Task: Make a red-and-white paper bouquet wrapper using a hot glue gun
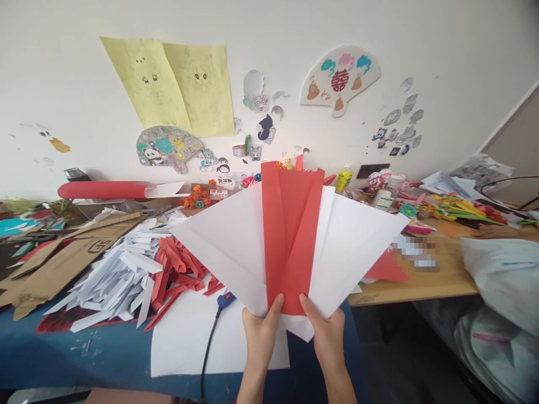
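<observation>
Between my two hands a fan-shaped folded paper piece (227,238) is held up over the table's edge. Its wide wings are white, and a folded red paper strip (290,247) runs down its middle. My left hand (261,328) grips the lower left of it, thumb pressed on the red strip's bottom corner. On the lower right, my right hand (326,328) pinches it the same way with the thumb on the other corner. The fingers behind the paper are hidden. Below lies a white sheet (185,348) on the blue table, with a blue-tipped black cable (226,300) across it.
Left on the table are a heap of white folded strips (113,275), red folded strips (177,261) and flattened cardboard (63,264). A red roll (105,189) lies behind them. A yellow bottle (344,178) stands at the wall. At right, a person's pale sleeve (501,275) rests by the wooden table (421,286).
</observation>
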A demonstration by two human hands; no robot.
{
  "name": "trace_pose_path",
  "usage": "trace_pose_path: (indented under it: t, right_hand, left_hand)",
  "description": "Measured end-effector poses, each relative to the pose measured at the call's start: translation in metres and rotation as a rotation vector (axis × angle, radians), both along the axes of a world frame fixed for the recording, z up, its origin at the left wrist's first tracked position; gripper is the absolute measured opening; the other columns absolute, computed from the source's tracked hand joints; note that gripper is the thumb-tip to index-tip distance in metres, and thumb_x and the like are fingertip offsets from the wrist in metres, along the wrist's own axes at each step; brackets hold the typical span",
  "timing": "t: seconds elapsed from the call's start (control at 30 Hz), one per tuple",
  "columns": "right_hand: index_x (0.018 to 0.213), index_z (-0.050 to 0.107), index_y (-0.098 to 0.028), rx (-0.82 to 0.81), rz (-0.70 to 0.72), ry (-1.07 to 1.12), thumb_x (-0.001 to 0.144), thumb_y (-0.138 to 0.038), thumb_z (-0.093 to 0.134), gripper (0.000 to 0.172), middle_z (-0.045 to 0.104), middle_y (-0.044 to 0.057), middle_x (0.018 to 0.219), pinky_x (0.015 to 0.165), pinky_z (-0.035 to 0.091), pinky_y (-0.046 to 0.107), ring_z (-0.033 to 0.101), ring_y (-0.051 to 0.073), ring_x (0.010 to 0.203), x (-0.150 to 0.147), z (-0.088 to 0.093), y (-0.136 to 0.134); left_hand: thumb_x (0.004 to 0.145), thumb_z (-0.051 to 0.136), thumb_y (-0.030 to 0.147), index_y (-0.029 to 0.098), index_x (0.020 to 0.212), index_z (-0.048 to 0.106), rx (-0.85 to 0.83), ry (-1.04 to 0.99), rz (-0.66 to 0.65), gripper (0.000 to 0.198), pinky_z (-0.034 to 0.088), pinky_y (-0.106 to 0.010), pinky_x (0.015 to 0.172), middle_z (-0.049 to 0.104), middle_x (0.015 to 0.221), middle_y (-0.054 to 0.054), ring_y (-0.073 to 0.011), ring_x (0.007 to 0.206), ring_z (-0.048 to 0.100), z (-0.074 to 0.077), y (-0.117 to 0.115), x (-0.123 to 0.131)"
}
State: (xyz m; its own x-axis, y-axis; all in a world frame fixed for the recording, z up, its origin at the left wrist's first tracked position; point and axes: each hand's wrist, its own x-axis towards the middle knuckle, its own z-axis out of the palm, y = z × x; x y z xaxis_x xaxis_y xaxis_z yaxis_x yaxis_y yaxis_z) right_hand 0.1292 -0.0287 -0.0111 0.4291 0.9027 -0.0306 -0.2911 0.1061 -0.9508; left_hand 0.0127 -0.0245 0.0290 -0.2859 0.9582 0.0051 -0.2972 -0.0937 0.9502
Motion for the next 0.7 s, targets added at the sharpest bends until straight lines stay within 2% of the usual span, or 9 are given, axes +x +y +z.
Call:
trace_pose_path:
  t: [0.2,0.33,0.4,0.47,0.53,0.63,0.7]
  right_hand:
    - [0.087,0.078,-0.013,0.021,-0.095,-0.243,0.073,-0.047,0.083,0.037,0.078,0.011,0.086,0.067,0.057,0.034,0.071,0.028,0.078,-0.001,0.01,-0.004]
    - [0.099,0.077,-0.016,0.105,-0.018,-0.319,0.079,-0.047,0.078,0.037,0.078,0.01,0.094,0.072,0.057,0.032,0.072,0.026,0.083,0.001,0.008,-0.004]
    - [0.112,0.074,-0.017,0.133,-0.035,-0.321,0.084,-0.049,0.073,0.042,0.078,0.01,0.1,0.075,0.058,0.031,0.072,0.024,0.085,0.009,0.006,-0.002]
    - [0.122,0.07,-0.018,0.124,-0.124,-0.324,0.088,-0.053,0.066,0.049,0.077,0.011,0.103,0.076,0.058,0.032,0.072,0.023,0.084,0.022,0.004,0.004]
    - [0.122,0.068,-0.017,0.062,-0.252,-0.408,0.09,-0.057,0.06,0.052,0.076,0.012,0.1,0.078,0.057,0.035,0.071,0.023,0.083,0.04,0.001,0.014]
    - [0.112,0.07,-0.014,-0.106,-0.444,-0.789,0.088,-0.064,0.056,0.057,0.073,0.013,0.091,0.082,0.052,0.041,0.066,0.026,0.08,0.071,-0.002,0.036]
    - [0.116,0.068,-0.011,-0.212,-0.487,-0.978,0.09,-0.065,0.049,0.063,0.072,0.017,0.094,0.086,0.049,0.044,0.065,0.029,0.087,0.089,-0.001,0.054]
  left_hand:
    - [0.074,0.084,0.04,0.012,0.105,0.078,0.014,0.103,0.007,0.043,0.063,-0.043,0.088,0.079,0.109,-0.016,-0.0344,0.103,0.075,-0.012,0.003,-0.008]
    - [0.07,0.086,0.042,0.012,0.097,0.079,0.05,0.184,0.167,0.041,0.061,-0.044,0.09,0.079,0.104,-0.015,-0.0349,0.1,0.075,-0.016,0.006,-0.016]
    - [0.067,0.087,0.043,0.012,0.095,0.079,0.054,0.194,0.245,0.043,0.06,-0.045,0.091,0.08,0.103,-0.015,-0.0355,0.101,0.074,-0.015,0.007,-0.022]
    - [0.065,0.089,0.044,0.012,0.098,0.078,0.048,0.185,0.31,0.047,0.06,-0.045,0.091,0.079,0.105,-0.015,-0.0359,0.102,0.074,-0.013,0.007,-0.03]
    - [0.065,0.089,0.044,0.011,0.101,0.078,0.028,0.182,0.377,0.05,0.059,-0.046,0.093,0.079,0.107,-0.015,-0.0362,0.104,0.073,-0.013,0.008,-0.037]
    - [0.065,0.089,0.043,0.011,0.101,0.078,0.0,0.198,0.427,0.049,0.058,-0.048,0.097,0.078,0.11,-0.015,-0.0371,0.108,0.071,-0.014,0.009,-0.044]
    - [0.065,0.089,0.043,0.011,0.102,0.078,0.004,0.185,0.432,0.049,0.057,-0.049,0.097,0.078,0.111,-0.015,-0.0376,0.11,0.071,-0.016,0.01,-0.046]
